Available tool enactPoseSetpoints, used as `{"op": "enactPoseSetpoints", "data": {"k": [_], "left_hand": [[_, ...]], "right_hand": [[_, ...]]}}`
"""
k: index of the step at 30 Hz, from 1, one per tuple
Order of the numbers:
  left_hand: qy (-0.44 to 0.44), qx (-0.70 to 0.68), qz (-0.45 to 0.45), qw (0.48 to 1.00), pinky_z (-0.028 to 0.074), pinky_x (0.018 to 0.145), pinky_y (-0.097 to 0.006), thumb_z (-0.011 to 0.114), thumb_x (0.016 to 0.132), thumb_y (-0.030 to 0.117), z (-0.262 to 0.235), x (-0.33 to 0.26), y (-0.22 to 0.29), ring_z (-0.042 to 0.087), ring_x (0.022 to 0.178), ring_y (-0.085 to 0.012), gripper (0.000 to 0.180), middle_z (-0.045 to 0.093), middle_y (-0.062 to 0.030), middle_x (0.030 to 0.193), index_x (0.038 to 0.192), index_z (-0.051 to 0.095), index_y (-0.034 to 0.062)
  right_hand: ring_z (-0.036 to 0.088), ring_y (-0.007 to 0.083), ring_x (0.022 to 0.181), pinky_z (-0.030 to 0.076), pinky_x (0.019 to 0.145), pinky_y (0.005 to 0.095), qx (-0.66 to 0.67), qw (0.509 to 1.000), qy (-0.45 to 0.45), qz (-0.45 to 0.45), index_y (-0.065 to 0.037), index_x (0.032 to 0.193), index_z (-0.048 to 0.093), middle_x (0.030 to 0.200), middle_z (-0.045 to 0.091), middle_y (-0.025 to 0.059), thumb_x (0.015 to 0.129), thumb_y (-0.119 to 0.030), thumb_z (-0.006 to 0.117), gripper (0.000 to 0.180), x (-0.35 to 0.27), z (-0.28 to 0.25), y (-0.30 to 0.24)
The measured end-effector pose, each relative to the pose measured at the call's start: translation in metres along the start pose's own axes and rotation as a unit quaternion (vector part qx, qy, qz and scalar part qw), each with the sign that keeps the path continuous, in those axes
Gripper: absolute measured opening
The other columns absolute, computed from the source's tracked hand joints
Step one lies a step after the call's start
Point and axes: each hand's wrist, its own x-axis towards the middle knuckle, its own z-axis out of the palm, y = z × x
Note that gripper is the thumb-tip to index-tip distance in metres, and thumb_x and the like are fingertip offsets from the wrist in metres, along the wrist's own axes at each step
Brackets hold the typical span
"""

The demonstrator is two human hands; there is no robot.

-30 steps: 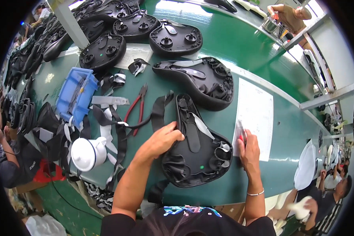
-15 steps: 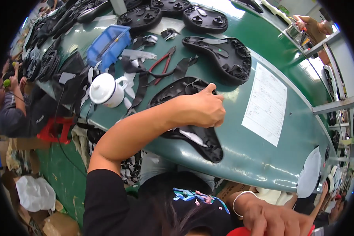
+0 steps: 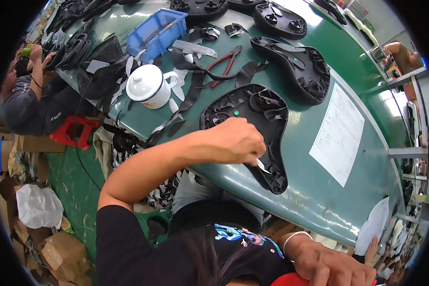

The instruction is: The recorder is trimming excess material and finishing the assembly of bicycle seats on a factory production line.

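A black bicycle saddle (image 3: 224,102) lies upside down near the table's front edge, its hollow underside and folded cover edges showing. My left hand (image 3: 245,140) is closed in a fist over the saddle's narrowing part. A white strip (image 3: 263,167) shows just below its fingers; whether they pinch it is hidden. My right hand (image 3: 336,264) is low at the right, away from the table, with curled fingers over a smooth red thing (image 3: 291,280), which the picture's edge cuts off.
Beyond lie another upturned saddle (image 3: 300,66), red-handled pincers (image 3: 226,64) and black strips (image 3: 190,97). A white lidded mug (image 3: 150,86) stands left, near a blue bin (image 3: 157,33). A printed sheet (image 3: 338,133) lies right. Someone in dark clothes (image 3: 31,107) sits at the far left.
The near saddle has turned, its narrow end now further right. My left hand has moved down and left toward that end. My right hand stays on the red thing.
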Motion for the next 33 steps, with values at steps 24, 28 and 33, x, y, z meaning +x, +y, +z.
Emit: {"op": "enactPoseSetpoints", "data": {"k": [24,28,33], "left_hand": [[-0.077,-0.132,0.069,0.986,0.042,0.065,-0.037,0.061,0.076,0.022,-0.004,0.044,-0.042,0.057,0.073,-0.0236,0.016,0.058,-0.0053,0.078,0.082,0.066,0.0074],[-0.08,-0.131,0.05,0.987,0.042,0.065,-0.039,0.062,0.076,0.022,-0.004,0.042,-0.039,0.058,0.075,-0.0245,0.017,0.059,-0.0061,0.08,0.085,0.066,0.0075],[-0.002,-0.018,0.063,0.998,0.044,0.066,-0.042,0.057,0.08,0.018,0.0,0.029,-0.029,0.058,0.079,-0.0262,0.011,0.053,-0.0073,0.083,0.082,0.061,0.0078]], "right_hand": [[0.052,0.0206,0.057,0.042,0.049,0.0326,-0.778,0.402,-0.217,0.431,-0.017,0.138,0.046,0.07,0.047,0.0065,0.077,-0.008,0.063,0.063,-0.073,-0.074,-0.008],[0.052,0.0229,0.058,0.043,0.049,0.035,-0.758,0.364,-0.282,0.462,-0.019,0.141,0.04,0.071,0.045,0.008,0.079,-0.01,0.057,0.065,-0.059,-0.079,-0.002],[0.055,0.0288,0.058,0.044,0.049,0.0414,-0.684,0.342,-0.203,0.612,-0.018,0.145,0.031,0.075,0.048,0.0125,0.082,-0.005,0.051,0.067,-0.078,-0.059,-0.035]]}}
